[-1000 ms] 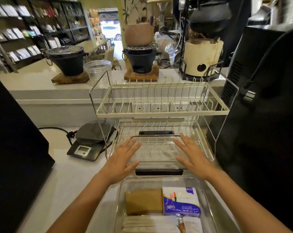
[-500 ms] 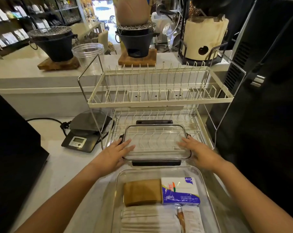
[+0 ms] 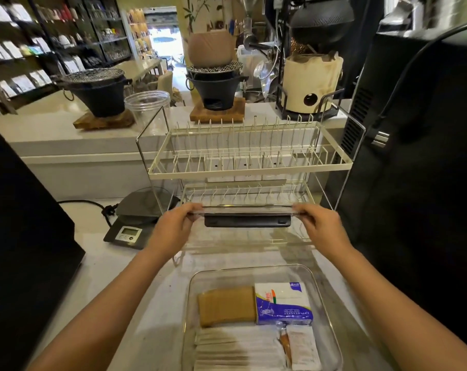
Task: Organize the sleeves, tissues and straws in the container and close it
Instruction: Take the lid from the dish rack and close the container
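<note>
My left hand [image 3: 173, 226] and right hand [image 3: 320, 226] gripping the clear lid [image 3: 247, 210] by its 2 ends, held above the surface [image 3: 114, 269], open container [image 3: 253, 270] at the near edge holding sleeves [image 3: 227, 306], tissues [image 3: 282, 303], straws [image 3: 235, 349]

At centre frame I see a white two-tier wire dish rack [image 3: 249, 167] standing on the pale tabletop [image 3: 98, 266]. Just left of it sits a dark digital scale [image 3: 138, 223] with a black cable [image 3: 82, 203] running off to the left. On the raised ledge behind stand two black charcoal stoves [image 3: 97, 95] on wooden boards, with a clear plastic cup [image 3: 148, 108] between them. Shelves of packets [image 3: 18, 62] fill the upper left.
</note>
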